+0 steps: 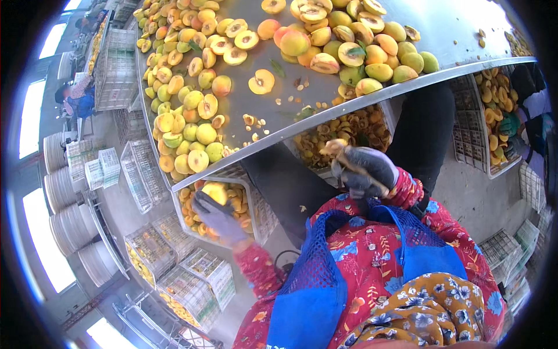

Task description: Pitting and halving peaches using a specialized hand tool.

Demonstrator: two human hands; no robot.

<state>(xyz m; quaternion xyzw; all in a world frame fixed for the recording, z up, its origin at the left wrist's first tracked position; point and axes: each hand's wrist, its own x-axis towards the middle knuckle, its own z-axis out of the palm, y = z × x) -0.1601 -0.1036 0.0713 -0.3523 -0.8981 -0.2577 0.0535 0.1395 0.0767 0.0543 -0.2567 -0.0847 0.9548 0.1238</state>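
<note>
My left hand [216, 213], in a grey and dark glove, is over a plastic crate [257, 213] of cut peach halves at the table's left corner. A yellow peach half [215, 192] is at its fingers, blurred by motion. My right hand [370, 168], in a similar glove, grips a thin hand tool [361, 169]; blur hides its exact kind. At the tool's far end is a brownish bit of fruit or pit [334, 147]. Beneath the table edge, between my knees, a container of peach pits and scraps [344, 131] lies just beyond that hand.
On the metal table [244, 104] are halved peaches [198, 160] at left and a heap of whole and cut peaches [348, 48] at right. A raised metal rim [296, 122] edges it. Stacked crates [192, 288] stand at left. A co-worker's gloved hand [509, 124] is over another crate [468, 126].
</note>
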